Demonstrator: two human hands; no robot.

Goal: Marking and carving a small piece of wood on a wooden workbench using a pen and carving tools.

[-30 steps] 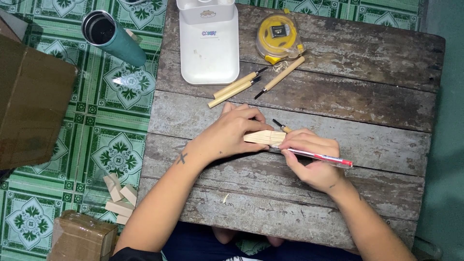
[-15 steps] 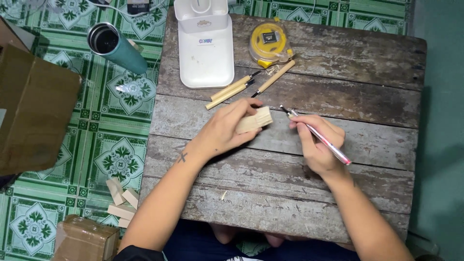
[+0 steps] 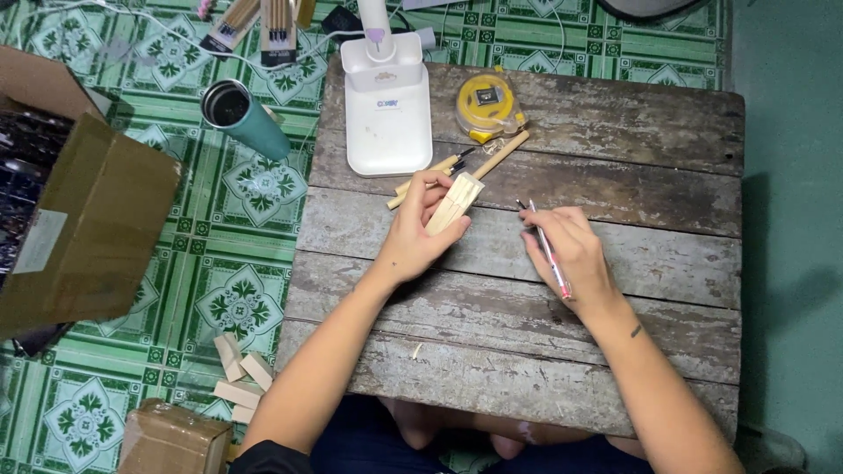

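Note:
My left hand (image 3: 420, 233) grips a small pale wooden block (image 3: 456, 201), tilted up off the weathered wooden table (image 3: 527, 369). My right hand (image 3: 566, 250) holds a red and white pen (image 3: 549, 251), its tip pointing up and left, a short gap to the right of the block. Just beyond the block lie wooden-handled carving tools (image 3: 457, 167).
A white lamp base (image 3: 386, 110) and a yellow tape measure (image 3: 488, 105) sit at the table's far side. On the green tiled floor to the left are a teal tumbler (image 3: 241, 116), an open cardboard box (image 3: 83, 224), loose wood blocks (image 3: 239, 376) and a smaller box (image 3: 171, 439).
My left hand lifted the block off the table and turned it upright toward the tools. My right hand drew the pen away from the block to the right.

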